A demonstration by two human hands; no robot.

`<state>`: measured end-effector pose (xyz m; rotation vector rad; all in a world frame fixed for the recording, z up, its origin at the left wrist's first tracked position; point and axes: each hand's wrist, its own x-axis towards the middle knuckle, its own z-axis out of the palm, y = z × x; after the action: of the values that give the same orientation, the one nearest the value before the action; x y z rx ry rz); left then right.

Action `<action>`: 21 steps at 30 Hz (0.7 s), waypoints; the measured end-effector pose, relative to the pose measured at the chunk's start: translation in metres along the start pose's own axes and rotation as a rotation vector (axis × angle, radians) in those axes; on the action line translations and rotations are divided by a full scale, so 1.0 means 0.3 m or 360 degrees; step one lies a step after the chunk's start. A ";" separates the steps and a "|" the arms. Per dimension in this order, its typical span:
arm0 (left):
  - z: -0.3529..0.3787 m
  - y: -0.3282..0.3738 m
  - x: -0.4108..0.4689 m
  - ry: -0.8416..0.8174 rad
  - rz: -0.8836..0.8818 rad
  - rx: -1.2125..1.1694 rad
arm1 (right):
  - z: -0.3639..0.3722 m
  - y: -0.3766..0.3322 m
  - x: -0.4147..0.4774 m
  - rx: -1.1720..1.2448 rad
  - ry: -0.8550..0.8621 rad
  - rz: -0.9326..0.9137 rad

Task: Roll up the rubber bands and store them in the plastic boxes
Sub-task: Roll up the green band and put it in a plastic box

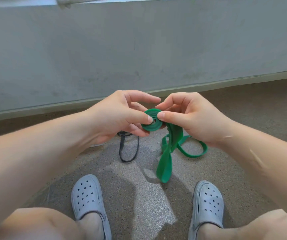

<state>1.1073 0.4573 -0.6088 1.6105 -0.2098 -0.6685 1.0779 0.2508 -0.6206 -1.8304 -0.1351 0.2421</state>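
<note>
Both left hand and right hand, fingers tight on half-coiled green band, over speckled floor by grey wall.

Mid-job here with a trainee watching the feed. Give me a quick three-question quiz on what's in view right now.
1. True or false: the green band is fully rolled up.
2. Which thing lies on the floor just beyond the hands? A) a black band B) scissors C) a red band
3. Fill in: the rolled part of the green band is pinched by ___ hand(s).

Key
1. False: a loose tail hangs down from the roll.
2. A.
3. Both: the left hand and the right hand.
</note>
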 end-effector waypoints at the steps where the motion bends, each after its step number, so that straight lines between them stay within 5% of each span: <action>1: 0.000 -0.002 -0.001 -0.0009 0.0000 -0.0006 | 0.002 0.001 0.000 -0.0008 -0.0004 0.0007; 12: 0.019 -0.010 0.006 0.0395 0.0161 -0.0444 | 0.015 -0.003 0.026 0.0095 0.0153 -0.0106; 21: 0.020 -0.006 0.002 0.0417 0.0254 -0.0448 | 0.007 0.014 0.021 -0.0163 0.0339 -0.0201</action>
<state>1.1041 0.4523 -0.6109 1.3765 -0.0474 -0.3419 1.0833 0.2529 -0.6257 -1.9285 -0.1153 -0.0499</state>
